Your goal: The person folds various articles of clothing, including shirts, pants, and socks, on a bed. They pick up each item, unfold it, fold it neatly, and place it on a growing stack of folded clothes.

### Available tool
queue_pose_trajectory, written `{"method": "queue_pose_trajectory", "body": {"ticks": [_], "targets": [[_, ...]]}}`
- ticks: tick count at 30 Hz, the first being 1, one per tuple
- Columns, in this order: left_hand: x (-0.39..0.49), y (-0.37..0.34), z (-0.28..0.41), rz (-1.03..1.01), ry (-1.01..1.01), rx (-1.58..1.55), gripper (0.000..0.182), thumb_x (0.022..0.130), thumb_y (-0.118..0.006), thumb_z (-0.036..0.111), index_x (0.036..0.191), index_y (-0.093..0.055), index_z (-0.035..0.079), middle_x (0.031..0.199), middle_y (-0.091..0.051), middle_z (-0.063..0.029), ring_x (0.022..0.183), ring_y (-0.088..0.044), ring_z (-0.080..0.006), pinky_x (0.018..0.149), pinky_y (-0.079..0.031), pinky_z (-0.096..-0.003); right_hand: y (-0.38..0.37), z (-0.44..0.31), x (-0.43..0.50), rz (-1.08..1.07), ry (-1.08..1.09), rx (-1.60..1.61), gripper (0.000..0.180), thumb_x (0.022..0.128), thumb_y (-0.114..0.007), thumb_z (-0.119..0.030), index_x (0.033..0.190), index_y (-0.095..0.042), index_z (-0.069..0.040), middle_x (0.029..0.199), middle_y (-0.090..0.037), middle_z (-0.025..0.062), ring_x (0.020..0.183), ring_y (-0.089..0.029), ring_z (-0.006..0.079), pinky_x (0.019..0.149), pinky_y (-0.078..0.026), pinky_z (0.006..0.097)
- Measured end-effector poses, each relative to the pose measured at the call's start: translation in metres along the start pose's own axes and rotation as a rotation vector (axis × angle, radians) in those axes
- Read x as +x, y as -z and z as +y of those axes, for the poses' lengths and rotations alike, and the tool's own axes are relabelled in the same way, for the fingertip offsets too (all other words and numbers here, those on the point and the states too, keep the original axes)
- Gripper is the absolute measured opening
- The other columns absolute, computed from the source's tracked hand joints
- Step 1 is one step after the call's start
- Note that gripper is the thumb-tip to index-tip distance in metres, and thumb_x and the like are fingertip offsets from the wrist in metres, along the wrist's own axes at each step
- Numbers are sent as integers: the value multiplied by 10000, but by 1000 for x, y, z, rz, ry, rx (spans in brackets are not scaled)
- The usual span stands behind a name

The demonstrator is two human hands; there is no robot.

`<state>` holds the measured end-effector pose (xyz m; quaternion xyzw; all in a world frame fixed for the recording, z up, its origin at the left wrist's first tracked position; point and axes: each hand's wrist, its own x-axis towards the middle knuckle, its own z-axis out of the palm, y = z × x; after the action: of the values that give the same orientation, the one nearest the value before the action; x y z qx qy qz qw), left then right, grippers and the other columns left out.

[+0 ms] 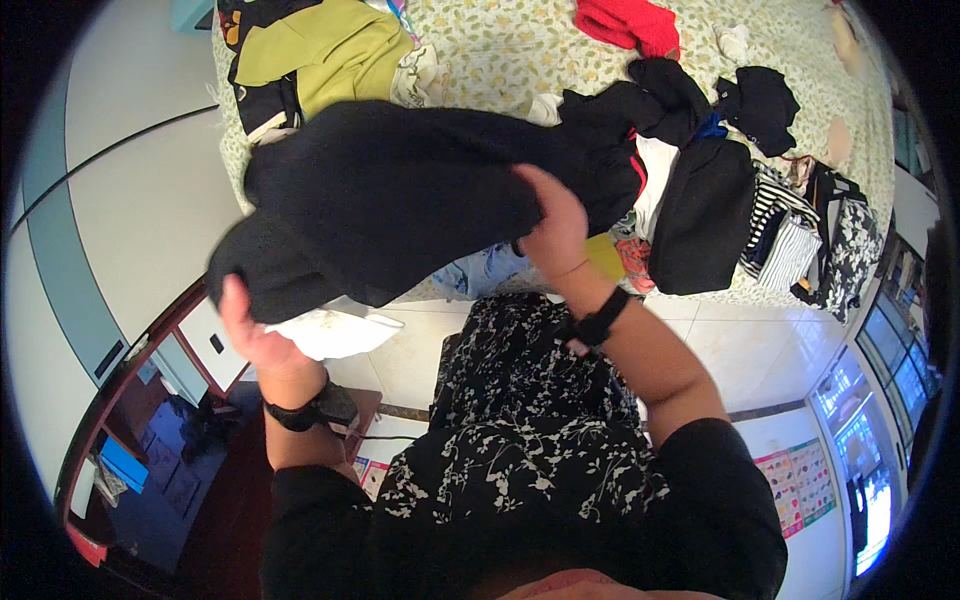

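Note:
A large black cloth garment [397, 195] is stretched between my two hands, raised above the near side of the bed. My left hand [259, 330] grips its lower left end, the thumb showing on top. My right hand [555, 225] holds the garment's near edge further right. Most of my fingers are hidden behind the fabric. A bright white piece [337, 334] shows under the cloth beside my left hand; I cannot tell what it is. Light blue patterned cloth [480, 271] peeks out below the garment.
The bed [495, 60] has a leafy patterned cover. On it lie a yellow-green garment [330, 52], a red knitted item [630, 26], folded black cloth [705, 217], striped clothes [784, 232] and a black-and-white floral garment [855, 247]. White cabinets [142, 202] stand at left.

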<state>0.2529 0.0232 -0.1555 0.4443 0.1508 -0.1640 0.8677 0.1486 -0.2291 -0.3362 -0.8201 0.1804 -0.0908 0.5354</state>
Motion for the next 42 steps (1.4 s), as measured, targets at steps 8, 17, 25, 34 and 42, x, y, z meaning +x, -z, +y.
{"method": "queue_pose_trajectory", "body": {"ticks": [8,17,25,34,42], "targets": [[2,-81,114,-333,-323,114,543,943,-413,421,1306,-540,39,1329,-555,-162,1210,-543,-336,1042,-405,-490,81,-89,92,212,284,-114,470,674,-652,-5,1134,-639,-98,1045,-666,148,971,-626,353,828,-501,394],[18,-136,154,-340,-566,186,433,952,-440,326,1220,-584,18,1204,-631,-160,1131,-598,-292,983,-472,-453,241,-207,122,332,630,-485,400,684,-526,5,1059,-652,-54,1034,-663,155,981,-618,360,850,-488,409],[17,-50,11,315,89,238,460,830,-641,210,1221,-548,-13,1195,-613,-150,1086,-603,-279,950,-491,-400,223,-126,44,-121,351,-702,383,650,-550,3,1001,-679,-85,920,-674,104,874,-638,312,746,-498,413],[40,121,-133,504,727,487,220,865,-592,244,978,-650,65,851,-680,-85,667,-627,-250,585,-519,-394,154,75,-25,-656,-156,-635,191,736,-537,-99,862,-680,-117,800,-659,166,777,-642,370,682,-510,476],[93,106,-159,276,701,713,430,916,-575,492,1052,-648,91,963,-687,-49,764,-591,-146,642,-421,-279,148,67,46,-103,-57,-606,248,776,-566,-124,999,-659,-69,819,-659,123,788,-642,330,721,-509,424]]}}
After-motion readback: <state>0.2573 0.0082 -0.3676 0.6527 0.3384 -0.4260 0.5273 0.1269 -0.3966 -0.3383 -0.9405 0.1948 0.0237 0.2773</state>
